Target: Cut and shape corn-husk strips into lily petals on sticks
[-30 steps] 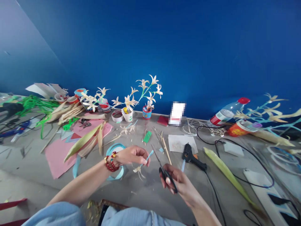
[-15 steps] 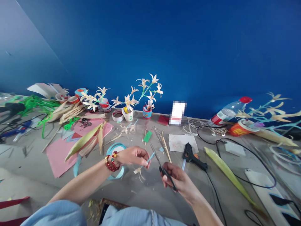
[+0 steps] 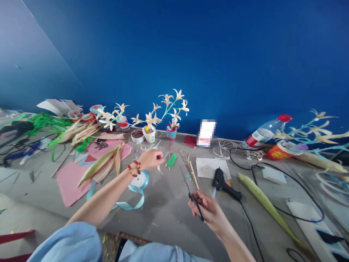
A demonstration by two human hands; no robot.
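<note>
My left hand [image 3: 151, 159], with red bead bracelets on its wrist, is closed and reaches over the middle of the table. From its fingers sticks the thin blue stem of a husk flower [image 3: 165, 155]; a pale petal hangs below, and the rest is hidden. My right hand [image 3: 206, 208] holds black-handled scissors [image 3: 193, 196], their blades pointing up and away from me. Below the left wrist lies a spool of light blue ribbon [image 3: 138, 179], its loose end curling across the table. A green piece [image 3: 172, 159] lies just right of the left hand.
A black glue gun [image 3: 225, 183] lies right of the scissors, its cord running toward me. Along the blue wall stand cups of husk flowers [image 3: 149, 135] and a tilted plastic bottle [image 3: 259, 137]. Pink paper [image 3: 71, 182] and corn husks [image 3: 99, 164] spread across the left side.
My left hand has moved forward and to the left with the husk flower, away from the scissors. My right hand has stayed almost in place with the scissors.
</note>
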